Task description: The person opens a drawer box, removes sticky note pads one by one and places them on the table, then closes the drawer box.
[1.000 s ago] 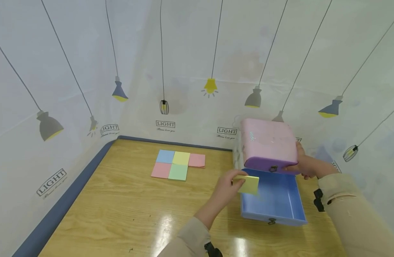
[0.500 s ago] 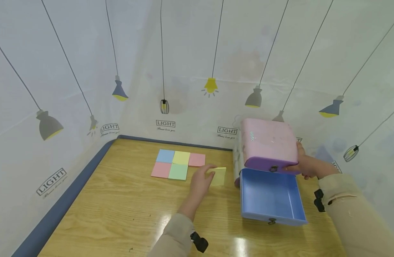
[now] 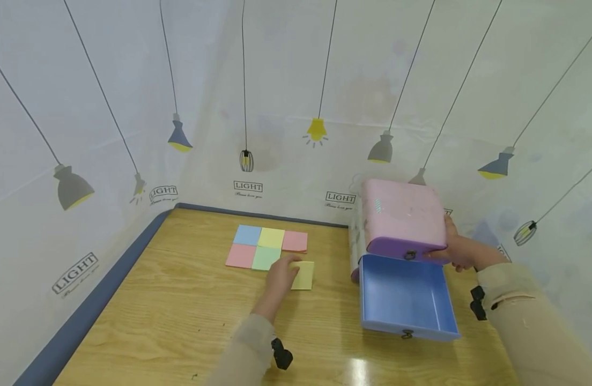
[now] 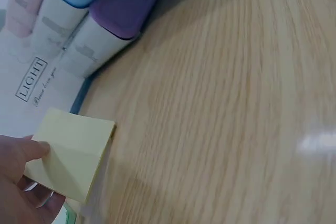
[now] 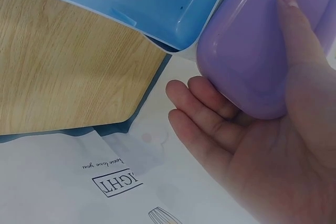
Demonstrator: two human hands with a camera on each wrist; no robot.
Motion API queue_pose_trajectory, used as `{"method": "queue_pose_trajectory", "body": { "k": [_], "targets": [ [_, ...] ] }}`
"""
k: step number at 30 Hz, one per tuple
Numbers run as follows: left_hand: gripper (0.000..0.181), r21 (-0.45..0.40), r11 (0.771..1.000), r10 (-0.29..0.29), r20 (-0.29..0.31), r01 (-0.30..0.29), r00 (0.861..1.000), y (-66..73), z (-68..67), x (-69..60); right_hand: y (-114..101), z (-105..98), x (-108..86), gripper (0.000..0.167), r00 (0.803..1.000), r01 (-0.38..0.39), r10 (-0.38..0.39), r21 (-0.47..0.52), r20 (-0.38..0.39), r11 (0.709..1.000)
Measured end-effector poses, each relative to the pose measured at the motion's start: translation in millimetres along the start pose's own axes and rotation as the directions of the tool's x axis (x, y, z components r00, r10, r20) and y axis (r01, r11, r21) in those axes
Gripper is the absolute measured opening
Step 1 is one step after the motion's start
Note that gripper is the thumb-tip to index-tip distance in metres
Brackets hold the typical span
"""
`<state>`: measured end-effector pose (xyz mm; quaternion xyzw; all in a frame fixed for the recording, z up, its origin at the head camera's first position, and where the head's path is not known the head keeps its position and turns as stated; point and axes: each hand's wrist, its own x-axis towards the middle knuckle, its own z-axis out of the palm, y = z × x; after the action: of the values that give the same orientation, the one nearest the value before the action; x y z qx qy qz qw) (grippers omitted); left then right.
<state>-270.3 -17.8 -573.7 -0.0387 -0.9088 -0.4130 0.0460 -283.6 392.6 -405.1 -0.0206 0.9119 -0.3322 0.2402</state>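
My left hand (image 3: 278, 280) pinches a pale yellow sticky-note pad (image 3: 304, 276) by its left edge, thumb on top in the left wrist view. Just behind it on the table, square pads lie edge to edge: blue (image 3: 248, 235), yellow (image 3: 271, 237) and pink (image 3: 294, 240) at the back, pink (image 3: 241, 255) and green (image 3: 264, 258) in front. My right hand (image 3: 459, 249) grips the right side of a small drawer cabinet (image 3: 406, 209) with a pink top. Its thumb lies on the purple drawer front (image 5: 247, 45), the other fingers along the side. Below, a blue drawer (image 3: 412, 329) is pulled out.
The wooden table (image 3: 180, 321) has a dark blue edge strip (image 3: 98, 289) at the left and back. A white sheet printed with lamps (image 3: 286, 80) stands behind it. The cabinet's lowest purple drawer (image 4: 123, 9) is closed, seen in the left wrist view.
My left hand has carried the yellow pad from over the blue drawer leftward, to just in front of the right-hand pink pad. The right hand stays on the cabinet.
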Motion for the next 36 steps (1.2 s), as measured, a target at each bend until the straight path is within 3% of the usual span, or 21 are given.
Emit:
{"method": "queue_pose_trajectory", "body": {
  "k": [5, 8, 10, 13, 17, 20, 26, 31, 36],
  "targets": [
    [0.031, 0.136, 0.991, -0.015, 0.015, 0.013, 1.0, -8.0, 3.2, 7.1, 2.3, 0.0, 2.2, 0.123, 1.0, -0.018, 0.018, -0.019, -0.011, 1.0],
    [0.036, 0.274, 0.962, -0.003, 0.029, -0.005, 1.0, -10.9, 6.6, 10.0, 1.6, -0.4, 1.8, 0.124, 1.0, -0.021, 0.021, -0.021, -0.007, 1.0],
    [0.038, 0.375, 0.927, 0.005, 0.045, -0.021, 0.999, -10.9, 8.6, 11.9, 1.2, -1.1, 1.8, 0.124, 1.0, -0.02, 0.02, -0.03, -0.006, 0.999],
    [0.037, 0.514, 0.856, 0.014, 0.098, -0.062, 0.995, -7.5, 9.5, 14.5, 2.3, -1.5, 1.6, 0.123, 1.0, -0.004, 0.004, -0.027, -0.012, 1.0],
    [0.032, 0.633, 0.76, 0.027, 0.196, -0.148, 0.98, -3.4, 10.6, 14.0, 2.1, -0.4, 0.2, 0.121, 1.0, 0.014, -0.015, -0.026, -0.022, 1.0],
    [0.028, 0.661, 0.725, 0.035, 0.243, -0.192, 0.969, -4.4, 14.8, 10.9, 0.1, 0.2, -1.2, 0.121, 1.0, 0.019, -0.02, -0.041, -0.023, 0.999],
    [0.012, 0.656, 0.7, 0.1, 0.302, -0.283, 0.948, -2.4, 20.6, 1.8, 1.2, -0.2, 0.2, 0.121, 1.0, 0.008, -0.008, -0.033, -0.009, 0.999],
    [0.017, 0.678, 0.653, 0.117, 0.352, -0.338, 0.929, 2.2, 20.3, -6.8, 3.2, -0.4, 3.0, 0.122, 1.0, 0.007, -0.007, -0.016, -0.017, 1.0],
    [0.018, 0.679, 0.642, 0.135, 0.358, -0.357, 0.924, 5.7, 21.8, -14.7, 2.4, 0.9, 3.4, 0.124, 1.0, -0.011, 0.011, -0.014, -0.013, 1.0]
  ]
}}
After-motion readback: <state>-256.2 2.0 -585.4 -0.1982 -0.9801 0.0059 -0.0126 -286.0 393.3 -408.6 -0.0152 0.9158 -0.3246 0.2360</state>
